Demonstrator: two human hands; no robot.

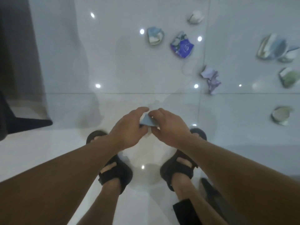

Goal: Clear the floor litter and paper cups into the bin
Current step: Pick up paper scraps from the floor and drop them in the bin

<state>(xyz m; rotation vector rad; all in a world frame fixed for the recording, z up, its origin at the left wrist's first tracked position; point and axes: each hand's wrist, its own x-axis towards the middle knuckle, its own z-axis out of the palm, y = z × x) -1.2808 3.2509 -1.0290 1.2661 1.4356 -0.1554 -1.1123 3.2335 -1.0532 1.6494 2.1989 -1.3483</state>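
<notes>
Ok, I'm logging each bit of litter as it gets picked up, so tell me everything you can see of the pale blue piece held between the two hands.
The pale blue piece looks like thin paper or card, folded or crumpled into a rough triangle with its point upward. The left hand and the right hand both pinch it, and their fingers hide its lower edges. It is held in the air above the glossy white tiled floor, in front of the sandalled feet. A whitish part shows at its left edge. Blur hides any print.
</notes>
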